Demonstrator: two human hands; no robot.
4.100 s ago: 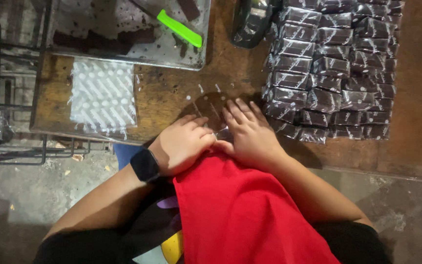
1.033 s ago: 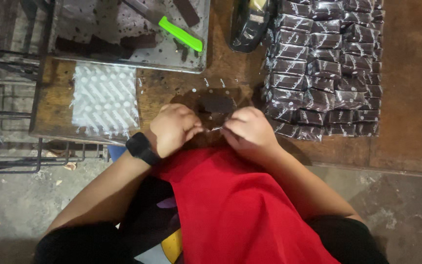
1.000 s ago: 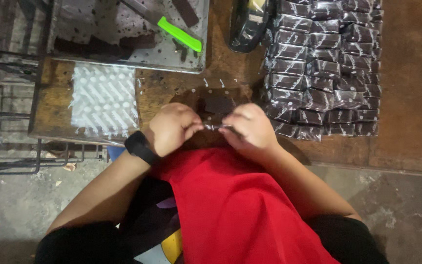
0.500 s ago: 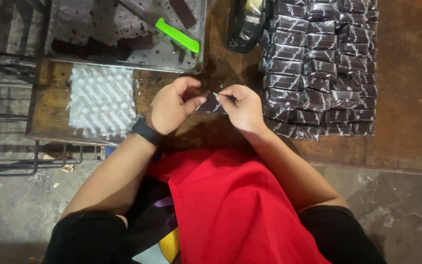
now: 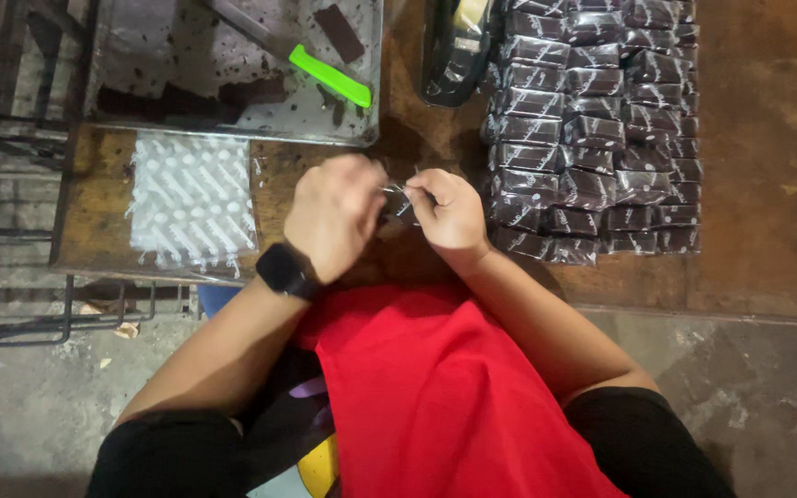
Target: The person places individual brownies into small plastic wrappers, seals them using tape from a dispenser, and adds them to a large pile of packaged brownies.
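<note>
Now, lifted off the wooden table [image 5: 767, 184] since half a second ago, left hand [image 5: 334, 214] and right hand [image 5: 449, 207] pinch a small clear-wrapped dark piece [image 5: 398, 198] between them, stacked wrapped pieces [image 5: 592, 120] just right, patterned wrapper stack [image 5: 193, 198] left — wrapping seems underway.

My left hand [image 5: 336, 214] is blurred and hides most of the small clear-wrapped piece [image 5: 399, 200] pinched between my hands; what is inside it is too small to tell. The stack of dark wrapped bars [image 5: 592, 129] and the tray [image 5: 232, 69] are cut off by the top edge.
</note>
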